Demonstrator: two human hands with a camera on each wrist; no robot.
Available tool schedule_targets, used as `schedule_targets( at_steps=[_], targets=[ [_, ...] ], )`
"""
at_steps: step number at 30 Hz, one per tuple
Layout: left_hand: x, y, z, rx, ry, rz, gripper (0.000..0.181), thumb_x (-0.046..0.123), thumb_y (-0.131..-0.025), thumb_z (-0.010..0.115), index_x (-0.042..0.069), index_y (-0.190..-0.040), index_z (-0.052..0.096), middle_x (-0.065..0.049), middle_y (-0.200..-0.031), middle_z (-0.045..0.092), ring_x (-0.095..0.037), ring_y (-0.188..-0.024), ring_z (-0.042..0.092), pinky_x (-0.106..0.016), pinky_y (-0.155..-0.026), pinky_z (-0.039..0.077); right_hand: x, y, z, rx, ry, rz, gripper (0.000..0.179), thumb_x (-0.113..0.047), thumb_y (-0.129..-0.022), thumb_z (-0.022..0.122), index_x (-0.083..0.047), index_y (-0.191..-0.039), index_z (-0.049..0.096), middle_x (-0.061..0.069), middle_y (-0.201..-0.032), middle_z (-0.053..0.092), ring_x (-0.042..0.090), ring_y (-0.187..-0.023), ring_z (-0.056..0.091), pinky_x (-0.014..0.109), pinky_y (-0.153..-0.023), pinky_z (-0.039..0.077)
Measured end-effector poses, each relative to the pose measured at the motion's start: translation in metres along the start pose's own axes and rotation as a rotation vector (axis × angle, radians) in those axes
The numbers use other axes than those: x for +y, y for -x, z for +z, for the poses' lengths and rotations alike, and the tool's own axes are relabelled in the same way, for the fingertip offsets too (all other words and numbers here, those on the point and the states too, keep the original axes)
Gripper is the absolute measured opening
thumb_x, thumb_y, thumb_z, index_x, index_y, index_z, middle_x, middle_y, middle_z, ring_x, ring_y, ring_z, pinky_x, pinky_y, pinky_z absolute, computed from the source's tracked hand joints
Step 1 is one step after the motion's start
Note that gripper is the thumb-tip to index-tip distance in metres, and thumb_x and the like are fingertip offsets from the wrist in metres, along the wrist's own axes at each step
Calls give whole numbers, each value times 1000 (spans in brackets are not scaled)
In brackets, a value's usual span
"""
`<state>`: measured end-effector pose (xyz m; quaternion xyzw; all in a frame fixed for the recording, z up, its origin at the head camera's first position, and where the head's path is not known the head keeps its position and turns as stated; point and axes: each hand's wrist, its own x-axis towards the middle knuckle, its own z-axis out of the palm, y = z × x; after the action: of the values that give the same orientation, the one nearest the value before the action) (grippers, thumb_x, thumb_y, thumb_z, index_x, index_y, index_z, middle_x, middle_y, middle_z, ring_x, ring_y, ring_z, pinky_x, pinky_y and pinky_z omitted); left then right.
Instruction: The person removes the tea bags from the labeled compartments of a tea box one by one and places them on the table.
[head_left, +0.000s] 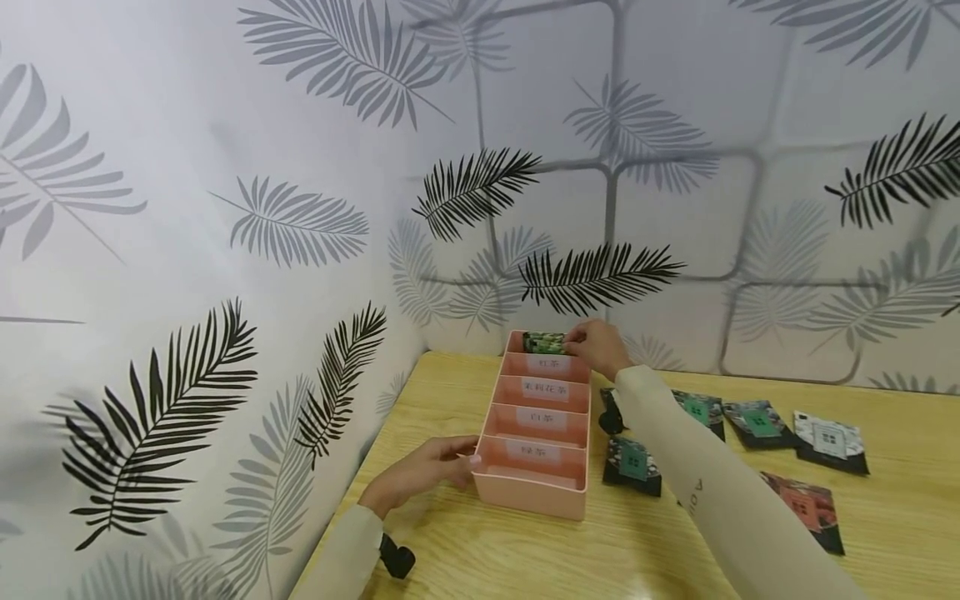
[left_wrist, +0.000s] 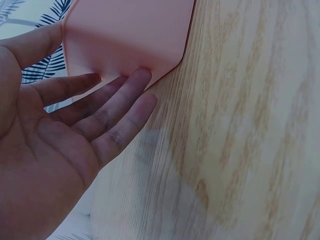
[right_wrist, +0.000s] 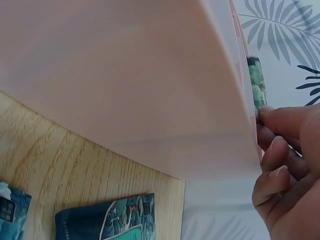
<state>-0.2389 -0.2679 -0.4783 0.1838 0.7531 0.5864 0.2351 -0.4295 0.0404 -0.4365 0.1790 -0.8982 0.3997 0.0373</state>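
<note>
A pink organizer box [head_left: 531, 492] with several labelled compartments in a row stands on the wooden table. In its rearmost compartment is a green patterned tea packet [head_left: 542, 342], partly hidden by the box walls. My right hand [head_left: 596, 343] pinches the packet's right end between thumb and fingers; in the right wrist view the packet's edge [right_wrist: 257, 85] sticks up above the rim. At the box's near left corner is my left hand [head_left: 423, 473]. Its fairly straight fingers [left_wrist: 117, 135] touch the outer wall, and its thumb lies against the rim.
Right of the box lie several flat tea packets: a dark one [head_left: 632, 465] near it, a green-labelled one [head_left: 759, 422], a white one [head_left: 830, 442] and a red one [head_left: 808, 508]. My right forearm crosses over some. Leaf-patterned walls [head_left: 480, 275] border the table [head_left: 510, 558].
</note>
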Motion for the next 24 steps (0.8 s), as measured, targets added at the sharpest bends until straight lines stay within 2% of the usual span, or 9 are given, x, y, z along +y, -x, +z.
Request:
schedule_targets(
  at_steps=[4, 9, 15, 24],
  targets=[
    [1, -1, 1, 1, -13, 1, 52, 33, -99, 52, 19, -147, 38, -7, -138, 52, -25, -112, 58, -49, -91, 48, 3, -1, -3, 10, -2, -20, 16, -17, -94, 62, -5, -98, 71, 8, -90, 69, 22, -79, 66, 38, -70, 55],
    [3, 0, 1, 15, -31, -11, 53, 37, -99, 53, 20, -147, 39, -7, -136, 53, -25, -111, 59, -48, -91, 49, 2, 1, -12, 55, 15, -100, 17, -19, -96, 61, -5, -99, 71, 9, -91, 68, 23, -76, 63, 40, -68, 53],
    [1, -3, 1, 10, -41, -5, 52, 35, -99, 51, 19, -147, 39, -5, -139, 50, -25, -112, 58, -47, -91, 49, 3, 7, -32, 109, -13, -153, 19, -24, -96, 60, -8, -101, 70, 8, -91, 68, 20, -76, 61, 39, -66, 50],
    [-1, -5, 1, 2, -53, -10, 50, 33, -101, 49, 18, -147, 38, -4, -139, 50, -25, -111, 59, -46, -91, 49, 2, 22, -63, 146, 33, -181, 18, -27, -96, 60, -13, -101, 70, 4, -91, 68, 17, -72, 56, 35, -61, 46]
  ],
)
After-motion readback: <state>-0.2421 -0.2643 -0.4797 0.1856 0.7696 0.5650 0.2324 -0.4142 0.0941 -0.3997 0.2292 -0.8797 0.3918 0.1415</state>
